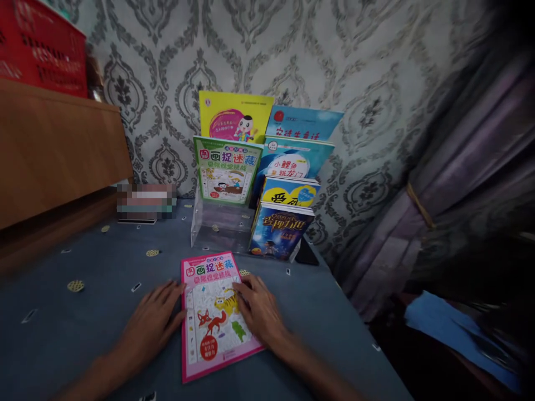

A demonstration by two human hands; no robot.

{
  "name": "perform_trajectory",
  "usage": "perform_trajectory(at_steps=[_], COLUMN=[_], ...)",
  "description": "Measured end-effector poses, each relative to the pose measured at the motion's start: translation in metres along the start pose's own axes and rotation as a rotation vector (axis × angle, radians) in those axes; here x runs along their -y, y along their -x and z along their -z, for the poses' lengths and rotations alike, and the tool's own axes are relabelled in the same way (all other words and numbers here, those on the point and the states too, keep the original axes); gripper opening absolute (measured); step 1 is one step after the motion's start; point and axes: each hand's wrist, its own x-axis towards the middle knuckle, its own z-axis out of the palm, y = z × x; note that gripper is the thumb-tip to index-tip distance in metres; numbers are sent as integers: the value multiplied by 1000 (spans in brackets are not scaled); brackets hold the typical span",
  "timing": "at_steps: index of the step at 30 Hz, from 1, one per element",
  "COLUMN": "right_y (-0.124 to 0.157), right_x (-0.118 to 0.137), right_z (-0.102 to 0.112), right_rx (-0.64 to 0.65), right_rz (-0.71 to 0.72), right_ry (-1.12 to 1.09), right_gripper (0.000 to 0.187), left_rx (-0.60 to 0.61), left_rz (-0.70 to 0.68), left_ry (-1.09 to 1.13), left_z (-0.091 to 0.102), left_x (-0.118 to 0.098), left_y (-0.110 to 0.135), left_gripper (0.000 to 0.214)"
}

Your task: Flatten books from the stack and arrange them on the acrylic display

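A pink picture book (223, 340) with a fox and a yellow cat on its cover lies flat on the table. My left hand (156, 312) is at its left edge, fingers stretched out and apart, the tips touching or nearly touching that edge. Over the book's right edge rests my right hand (261, 309), its fingers lying loosely on the cover. Behind the book stands a clear acrylic book rack (200, 228). It bears a green book (228, 172), a yellow book (238, 114), a dark blue book (280, 234) and several other books in stepped rows.
A blue patterned cloth (125, 256) covers the table. A brown wooden cabinet (62, 150) with a red basket (45, 55) on it stands left. A blurred-out stack (144, 201) lies near the wall. A dark flat object (307, 255) sits beside the rack; a grey-purple curtain (384, 239) hangs right.
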Motion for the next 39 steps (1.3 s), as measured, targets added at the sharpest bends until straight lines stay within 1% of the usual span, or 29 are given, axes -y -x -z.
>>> perform_trajectory(at_steps=[3,5,7,9,12,14,15,18,20,23,24,26,28,30,32,35,37,39], right_y=[4,6,8,8,9,10,10,11,9,4,1,-2,-3,-4,-5,-11,-19,-26], right_x=[0,-2,-6,-10,-16,-21,-23,-29,-34,-35,-34,-30,-26,-21,-18,-12,-7,0], right_z=[-4,-7,-10,-12,-18,-23,-25,-31,-31,-22,-18,-8,0,6,12,25,39,57], right_rx=[-68,-108,-146,-178,-222,-244,-243,-189,-150,-70,-27,112,259,350,349,277,212,118], right_rz=[6,6,-3,-21,-62,-102,-133,-266,-366,-511,-548,-589,-595,-602,-612,-568,-484,-342], right_ry=[-45,-87,-151,-232,-357,-449,-498,-654,-743,-883,-941,-1070,-1173,-1241,-1300,-1353,-1329,-1250], right_gripper=[30,30,32,34,36,35,35,40,42,47,50,53,55,57,59,57,52,44], left_rx=[-18,-3,22,52,99,165,208,304,306,304,300,294,294,303,299,280,250,193], left_rz=[28,110,209,326,560,680,706,723,740,764,761,742,703,655,614,570,519,437], left_ry=[134,267,446,689,1067,1254,1325,1447,1475,1530,1553,1595,1634,1664,1674,1640,1604,1580], left_z=[-9,-9,-5,1,12,19,23,33,38,45,47,50,52,56,61,72,82,90], left_x=[0,-2,-3,-4,-8,-14,-17,-26,-30,-31,-31,-32,-33,-34,-34,-34,-32,-31], left_y=[-3,-7,-13,-20,-32,-38,-41,-47,-49,-49,-49,-49,-50,-53,-57,-65,-72,-79], left_gripper=[50,51,54,62,80,86,85,68,59,51,49,46,44,42,41,37,33,29])
